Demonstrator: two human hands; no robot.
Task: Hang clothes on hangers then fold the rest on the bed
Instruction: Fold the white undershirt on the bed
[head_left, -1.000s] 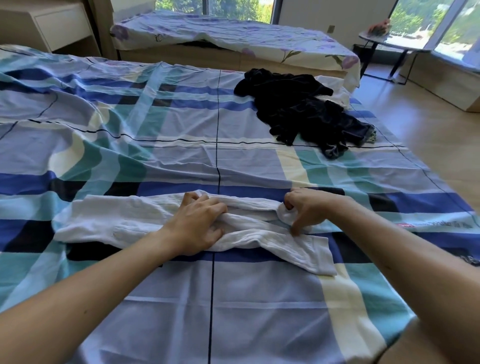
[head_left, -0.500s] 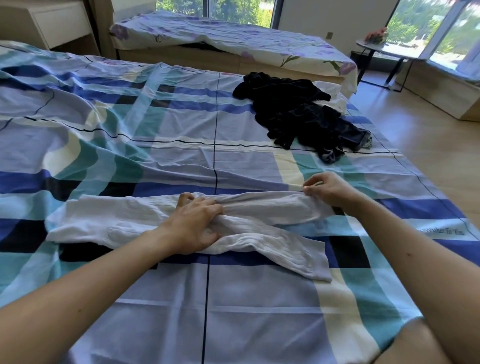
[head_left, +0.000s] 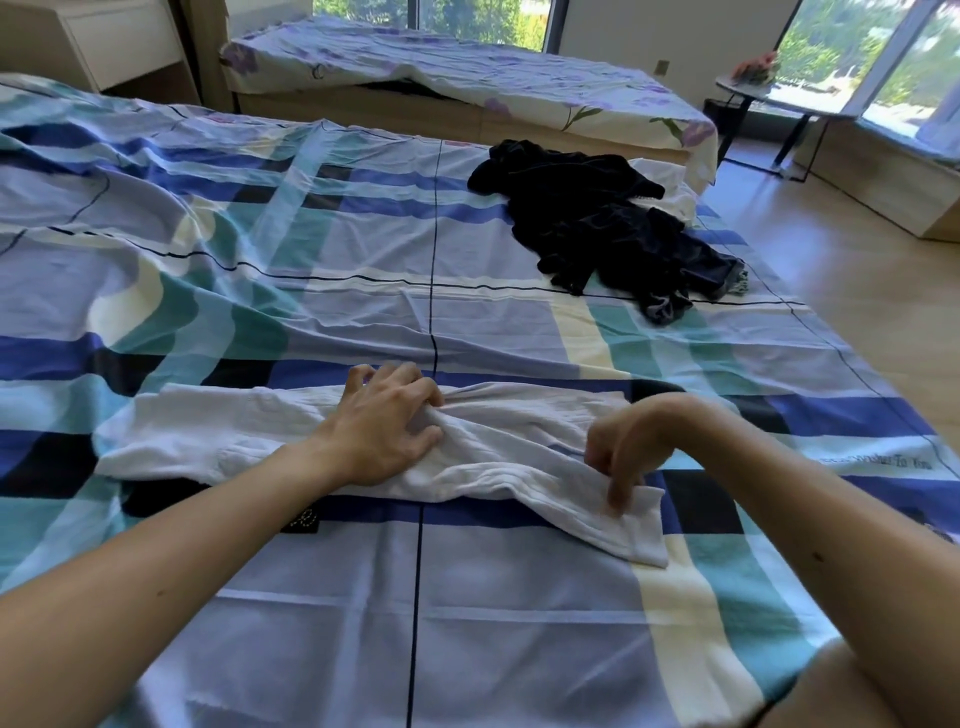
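A white garment (head_left: 218, 436) lies stretched across the plaid bed (head_left: 467, 649) in front of me, folded into a long band. My left hand (head_left: 384, 431) presses flat on its middle, fingers spread over bunched cloth. My right hand (head_left: 623, 452) reaches down onto the garment's lower right sleeve end, fingertips pinching the fabric there. A heap of dark clothes (head_left: 597, 228) lies further back on the right side of the bed. No hangers are in view.
A second bed with a floral sheet (head_left: 467, 78) stands behind. A wooden nightstand (head_left: 114, 47) is at the back left. A small round table (head_left: 769, 93) stands by the windows on the right, above the wooden floor (head_left: 857, 291).
My right hand drew the upper sleeve out to the right, let it go, then came back down to the lower sleeve end. My left hand stayed pressing the middle.
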